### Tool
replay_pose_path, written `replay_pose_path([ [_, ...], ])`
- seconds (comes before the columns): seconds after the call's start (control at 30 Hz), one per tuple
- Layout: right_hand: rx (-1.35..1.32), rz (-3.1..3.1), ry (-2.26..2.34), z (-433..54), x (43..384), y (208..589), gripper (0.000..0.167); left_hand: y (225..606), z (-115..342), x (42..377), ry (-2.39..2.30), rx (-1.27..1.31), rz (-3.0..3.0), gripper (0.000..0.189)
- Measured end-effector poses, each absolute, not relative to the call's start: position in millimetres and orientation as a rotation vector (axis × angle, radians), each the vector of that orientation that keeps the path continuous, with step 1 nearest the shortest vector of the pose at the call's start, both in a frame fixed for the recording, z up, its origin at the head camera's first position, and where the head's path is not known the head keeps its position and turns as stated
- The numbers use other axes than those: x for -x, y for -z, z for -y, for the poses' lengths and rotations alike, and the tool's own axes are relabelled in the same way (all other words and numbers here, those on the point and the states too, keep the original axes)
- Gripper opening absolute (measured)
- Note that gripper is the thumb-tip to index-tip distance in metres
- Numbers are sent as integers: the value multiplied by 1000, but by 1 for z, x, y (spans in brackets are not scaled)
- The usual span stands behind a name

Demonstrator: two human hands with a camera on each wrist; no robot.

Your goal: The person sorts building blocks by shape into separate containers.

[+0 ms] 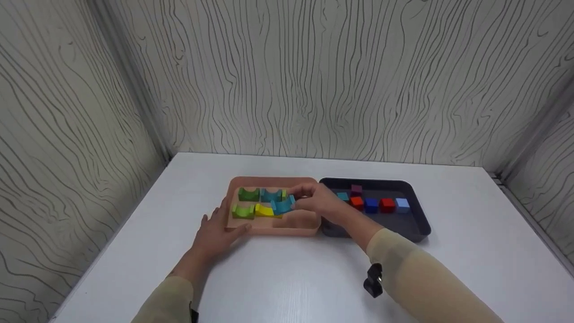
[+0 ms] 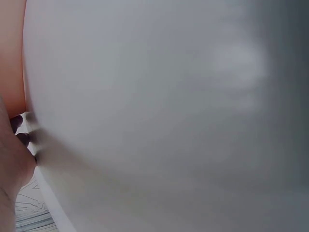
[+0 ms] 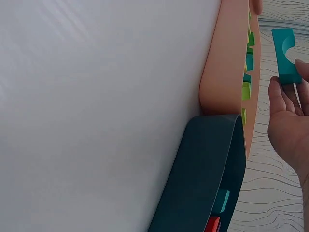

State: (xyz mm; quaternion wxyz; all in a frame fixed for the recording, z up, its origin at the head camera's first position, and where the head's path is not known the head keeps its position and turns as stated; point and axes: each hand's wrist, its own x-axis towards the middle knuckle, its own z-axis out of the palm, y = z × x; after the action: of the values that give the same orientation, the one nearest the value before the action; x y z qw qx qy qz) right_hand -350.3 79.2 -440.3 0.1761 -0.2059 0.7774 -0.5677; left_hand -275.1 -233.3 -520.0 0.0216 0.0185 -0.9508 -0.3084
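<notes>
A blue arch block [image 1: 282,206] is pinched between thumb and fingers of my right hand [image 1: 316,199], raised above the pink tray [image 1: 296,231]. In the right wrist view this arch block [image 3: 284,55] shows its curved cutout, with the right hand [image 3: 289,125] gripping one end. My left hand [image 1: 217,234] rests on the tray's front left corner, thumb along the near wall and fingers at the left side. Inside that tray lie a dark green arch block [image 1: 249,194], a light green one [image 1: 242,211], a yellow one [image 1: 263,210] and another blue one [image 1: 270,195].
Against the pink tray's right side stands a dark tray [image 1: 421,224]. It holds several cubes, among them a red cube [image 1: 387,205], a blue cube [image 1: 371,206], a light blue cube [image 1: 402,205] and a purple cube [image 1: 356,189]. Wood-grain panels [image 1: 287,80] enclose the white table [image 1: 278,278].
</notes>
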Motion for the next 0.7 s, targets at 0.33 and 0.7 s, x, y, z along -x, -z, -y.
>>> replay_pose_path([
  [0.33,768,-2046,1464,-82,369,444,35,521,234,274,964,-51,2945,114],
  [0.7,671,-2197,1248,-79,377,444,38,519,233,274,972,-38,2927,113],
])
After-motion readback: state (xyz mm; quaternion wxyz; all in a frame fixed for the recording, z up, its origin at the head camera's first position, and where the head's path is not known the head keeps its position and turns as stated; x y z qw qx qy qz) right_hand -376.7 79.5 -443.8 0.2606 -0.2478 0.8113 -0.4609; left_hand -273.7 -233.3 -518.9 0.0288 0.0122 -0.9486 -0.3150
